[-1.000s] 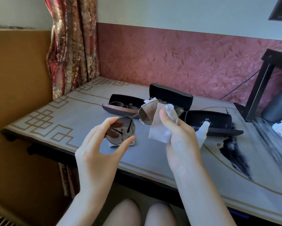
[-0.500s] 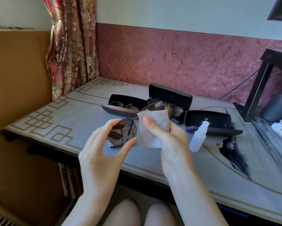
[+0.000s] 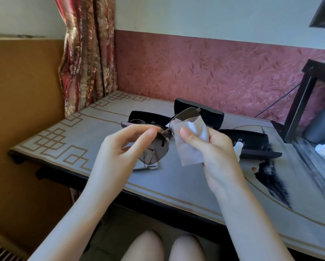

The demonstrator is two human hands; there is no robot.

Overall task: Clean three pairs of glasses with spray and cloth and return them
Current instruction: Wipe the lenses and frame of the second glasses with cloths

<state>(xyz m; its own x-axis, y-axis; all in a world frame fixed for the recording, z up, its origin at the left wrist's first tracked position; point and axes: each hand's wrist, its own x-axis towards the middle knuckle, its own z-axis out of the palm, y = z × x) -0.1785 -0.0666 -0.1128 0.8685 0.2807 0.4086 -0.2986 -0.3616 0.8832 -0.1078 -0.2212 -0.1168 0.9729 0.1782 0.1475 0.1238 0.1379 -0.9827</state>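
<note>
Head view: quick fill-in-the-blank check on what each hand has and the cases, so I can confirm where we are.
1. The left hand holds a pair of ____ above the table.
2. The right hand pinches a white ____ round one lens.
3. Behind the hands, ____ black cases lie open on the table.

Missing words: sunglasses; cloth; three.

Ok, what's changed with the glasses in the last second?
The left hand has shifted its grip on the sunglasses from round the lens rim to its top edge, so that lens now hangs below its fingers. The right hand still pinches the cloth over the other lens. The three open cases and the spray bottle stayed put.
</note>
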